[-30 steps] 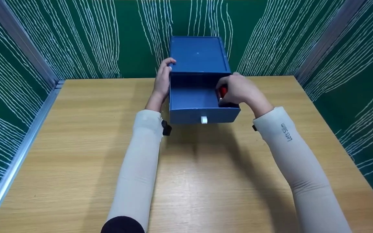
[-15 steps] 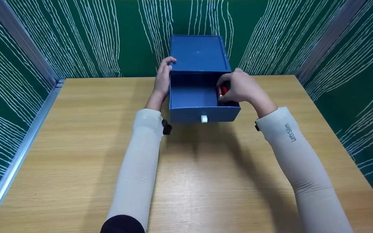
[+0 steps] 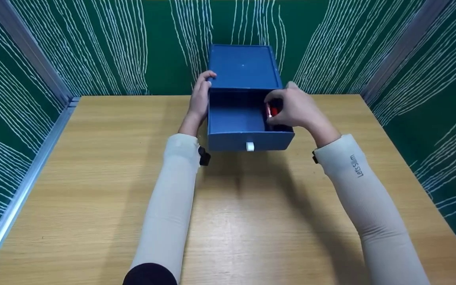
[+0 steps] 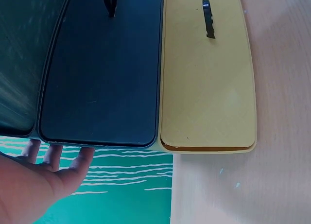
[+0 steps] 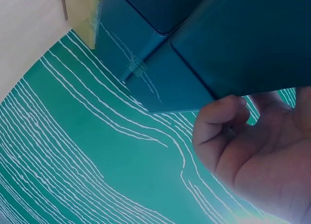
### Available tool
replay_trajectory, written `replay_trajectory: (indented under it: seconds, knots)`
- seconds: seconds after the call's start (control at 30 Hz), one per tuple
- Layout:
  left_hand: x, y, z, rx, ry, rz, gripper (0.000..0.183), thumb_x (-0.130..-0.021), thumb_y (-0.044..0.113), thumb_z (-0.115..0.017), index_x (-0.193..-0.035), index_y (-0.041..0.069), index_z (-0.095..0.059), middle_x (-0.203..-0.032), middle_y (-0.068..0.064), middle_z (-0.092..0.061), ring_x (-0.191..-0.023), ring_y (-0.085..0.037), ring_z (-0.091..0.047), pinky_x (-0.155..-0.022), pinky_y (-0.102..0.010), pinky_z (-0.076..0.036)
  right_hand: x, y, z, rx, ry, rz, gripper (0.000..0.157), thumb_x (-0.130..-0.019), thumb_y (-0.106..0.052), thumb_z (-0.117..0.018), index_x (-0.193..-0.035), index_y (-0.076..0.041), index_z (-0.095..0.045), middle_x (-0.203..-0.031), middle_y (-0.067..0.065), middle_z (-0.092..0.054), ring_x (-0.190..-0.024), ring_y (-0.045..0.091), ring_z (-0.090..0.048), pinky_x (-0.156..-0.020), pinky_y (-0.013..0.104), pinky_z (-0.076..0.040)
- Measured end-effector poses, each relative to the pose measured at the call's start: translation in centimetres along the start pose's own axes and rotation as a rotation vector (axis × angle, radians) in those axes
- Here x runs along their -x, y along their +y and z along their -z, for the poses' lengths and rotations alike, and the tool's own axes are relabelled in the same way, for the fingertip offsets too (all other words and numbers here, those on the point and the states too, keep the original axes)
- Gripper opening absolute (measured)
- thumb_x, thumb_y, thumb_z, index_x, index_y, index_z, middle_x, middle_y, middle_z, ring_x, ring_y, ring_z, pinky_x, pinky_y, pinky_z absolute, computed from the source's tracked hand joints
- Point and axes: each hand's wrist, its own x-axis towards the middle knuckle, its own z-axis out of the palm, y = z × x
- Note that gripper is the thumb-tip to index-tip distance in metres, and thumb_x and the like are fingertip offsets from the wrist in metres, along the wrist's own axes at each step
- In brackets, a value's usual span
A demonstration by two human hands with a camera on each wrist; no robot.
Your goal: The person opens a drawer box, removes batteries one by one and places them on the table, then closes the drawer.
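Observation:
A blue drawer [image 3: 251,140] with a white pull [image 3: 250,146] is out at the front of a blue cabinet [image 3: 246,67]. Inside its right end, the thumb and fingers of my right hand [image 3: 297,107] pinch a small red and silver object [image 3: 274,111], mostly covered by the hand. The right wrist view shows that hand [image 5: 262,151] with curled fingers beside the drawer; the object is hidden there. My left hand [image 3: 199,97] rests against the cabinet's left side, fingertips at its top edge. In the left wrist view, its extended fingers [image 4: 81,161] touch the cabinet side.
Below the blue drawer, the stack has a dark blue drawer front [image 4: 102,78] and a yellow one [image 4: 209,83], each with a dark handle. The stack stands at the back of a wooden table [image 3: 228,221]. Green walls [image 3: 164,47] with white lines enclose it.
My right hand has shifted slightly right within the drawer's right end, and more of the object's silver part shows. The left hand and the drawer have stayed in place.

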Motion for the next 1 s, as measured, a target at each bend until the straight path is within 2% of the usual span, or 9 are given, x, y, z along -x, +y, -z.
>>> replay_trajectory:
  seconds: [0.43,0.7,1.0]
  knots:
    - [0.0,0.0,-0.2,-0.008,0.001,-0.003,0.032,-0.089,0.006,-0.024,-0.113,0.003,-0.044,-0.128,-0.008,-0.038,-0.117,-0.013,-0.033,-0.097,-0.021,-0.022,0.6,0.0,0.8,-0.074,0.000,-0.057,0.049,-0.063,-0.034,-0.074,-0.108,-0.024,-0.059,-0.097,0.009,-0.040,-0.087,0.024,-0.039,-0.066,0.034,-0.040]
    - [0.0,-0.2,-0.1,-0.006,0.005,-0.029,0.031,-0.088,0.005,-0.024,-0.111,0.002,-0.045,-0.127,-0.010,-0.040,-0.117,-0.012,-0.034,-0.097,-0.020,-0.023,1.0,0.1,1.3,-0.080,0.000,-0.066,0.049,-0.064,-0.037,-0.073,-0.109,-0.024,-0.058,-0.102,0.009,-0.042,-0.092,0.025,-0.041,-0.068,0.036,-0.037]
    - [-0.1,-0.3,-0.1,0.032,0.012,-0.033,0.030,-0.088,0.004,-0.024,-0.110,0.001,-0.044,-0.125,-0.010,-0.040,-0.116,-0.013,-0.035,-0.095,-0.017,-0.024,1.4,0.3,1.7,-0.090,0.009,-0.040,0.052,-0.063,-0.041,-0.072,-0.110,-0.024,-0.058,-0.108,0.009,-0.045,-0.088,0.024,-0.042,-0.068,0.037,-0.039]
